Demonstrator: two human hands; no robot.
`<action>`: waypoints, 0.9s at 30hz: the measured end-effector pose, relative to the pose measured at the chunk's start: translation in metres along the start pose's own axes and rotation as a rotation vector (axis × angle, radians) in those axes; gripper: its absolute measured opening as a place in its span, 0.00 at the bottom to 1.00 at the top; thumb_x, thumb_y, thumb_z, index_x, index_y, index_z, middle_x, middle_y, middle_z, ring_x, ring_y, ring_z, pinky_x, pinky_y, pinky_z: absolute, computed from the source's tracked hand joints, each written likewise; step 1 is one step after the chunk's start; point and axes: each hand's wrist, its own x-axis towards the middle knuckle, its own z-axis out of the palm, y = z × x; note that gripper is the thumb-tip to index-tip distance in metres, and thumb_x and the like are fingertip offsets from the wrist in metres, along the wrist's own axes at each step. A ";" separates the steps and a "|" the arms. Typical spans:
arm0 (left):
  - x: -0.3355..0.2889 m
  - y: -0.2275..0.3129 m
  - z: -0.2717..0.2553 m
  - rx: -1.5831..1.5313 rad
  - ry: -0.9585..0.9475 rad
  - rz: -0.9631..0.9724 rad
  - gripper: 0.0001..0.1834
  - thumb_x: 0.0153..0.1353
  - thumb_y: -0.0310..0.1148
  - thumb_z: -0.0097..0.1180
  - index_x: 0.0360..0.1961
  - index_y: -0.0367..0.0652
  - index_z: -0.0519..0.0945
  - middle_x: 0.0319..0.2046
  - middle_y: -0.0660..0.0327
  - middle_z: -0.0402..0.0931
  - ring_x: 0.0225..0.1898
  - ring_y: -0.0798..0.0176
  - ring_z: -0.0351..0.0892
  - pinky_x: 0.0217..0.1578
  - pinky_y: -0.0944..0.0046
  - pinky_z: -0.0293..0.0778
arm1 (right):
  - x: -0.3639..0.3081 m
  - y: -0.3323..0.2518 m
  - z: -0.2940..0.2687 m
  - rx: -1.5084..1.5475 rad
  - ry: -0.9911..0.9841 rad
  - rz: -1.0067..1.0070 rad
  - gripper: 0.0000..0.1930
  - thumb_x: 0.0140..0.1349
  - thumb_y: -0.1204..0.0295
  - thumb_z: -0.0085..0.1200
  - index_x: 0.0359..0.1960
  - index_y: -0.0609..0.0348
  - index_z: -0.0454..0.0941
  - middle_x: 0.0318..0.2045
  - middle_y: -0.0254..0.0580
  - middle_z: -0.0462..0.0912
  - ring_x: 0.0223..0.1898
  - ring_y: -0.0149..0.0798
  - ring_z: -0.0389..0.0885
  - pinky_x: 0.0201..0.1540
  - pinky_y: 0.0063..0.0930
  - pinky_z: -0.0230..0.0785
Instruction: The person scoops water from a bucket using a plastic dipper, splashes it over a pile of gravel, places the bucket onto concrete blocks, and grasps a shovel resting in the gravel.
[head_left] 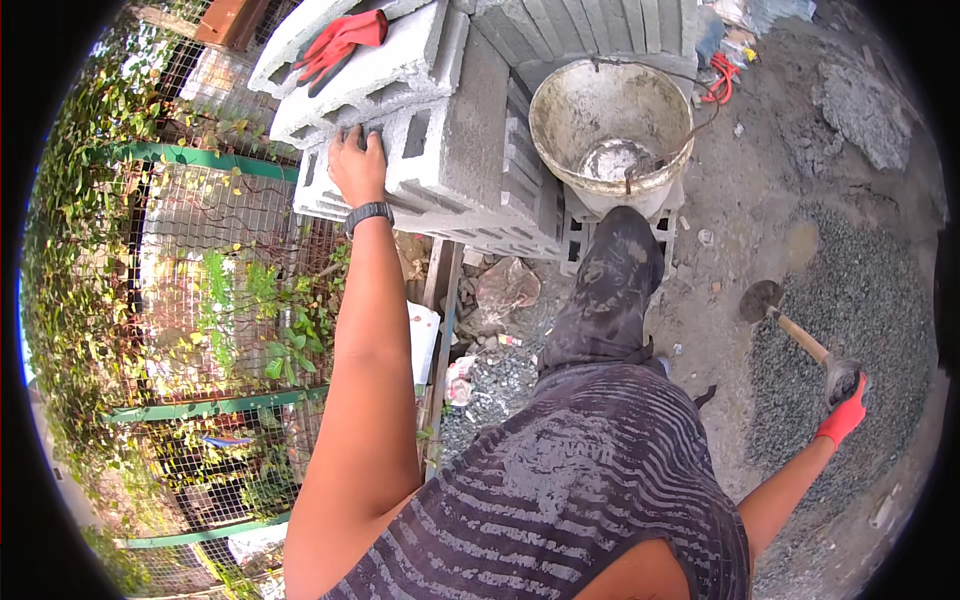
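My left hand (356, 168), bare and with a dark watch on the wrist, lies on the side of a stacked hollow concrete block (405, 150). Its fingers are apart, reaching to the block's holes. Out to the right, my right hand (846, 415) wears a red glove and is closed round the grip of a shovel (803, 338). That shovel has a wooden shaft, and its dark blade (762, 300) is down at the edge of a grey gravel pile (840, 270). A red and black glove (345, 45) lies on top of the blocks.
A cement-stained bucket (612, 130) with a wire handle stands ahead, close to my leg. More blocks are stacked behind it. Left of me runs a wire fence (210, 405) with green rails and climbing plants. Red cord (720, 80) and dried cement (865, 115) lie at the far right.
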 end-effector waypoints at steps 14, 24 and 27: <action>-0.002 0.010 -0.009 -0.081 0.066 -0.029 0.23 0.56 0.39 0.66 0.49 0.36 0.79 0.49 0.47 0.80 0.56 0.43 0.76 0.59 0.47 0.67 | 0.006 0.006 -0.001 0.036 -0.009 -0.063 0.27 0.67 0.55 0.58 0.55 0.69 0.82 0.53 0.44 0.82 0.53 0.40 0.80 0.59 0.37 0.71; 0.001 0.001 0.001 -0.006 0.023 0.003 0.26 0.61 0.46 0.59 0.56 0.43 0.83 0.65 0.44 0.72 0.69 0.45 0.66 0.68 0.47 0.60 | 0.008 0.000 0.003 0.062 -0.011 -0.010 0.28 0.66 0.54 0.59 0.58 0.66 0.81 0.55 0.44 0.81 0.54 0.40 0.80 0.59 0.36 0.71; 0.001 0.006 0.002 -0.029 0.004 -0.015 0.26 0.61 0.47 0.59 0.56 0.45 0.83 0.67 0.44 0.70 0.70 0.45 0.64 0.69 0.47 0.59 | 0.015 0.005 -0.001 0.065 -0.032 -0.057 0.28 0.69 0.53 0.57 0.59 0.64 0.81 0.55 0.43 0.82 0.53 0.39 0.81 0.59 0.33 0.72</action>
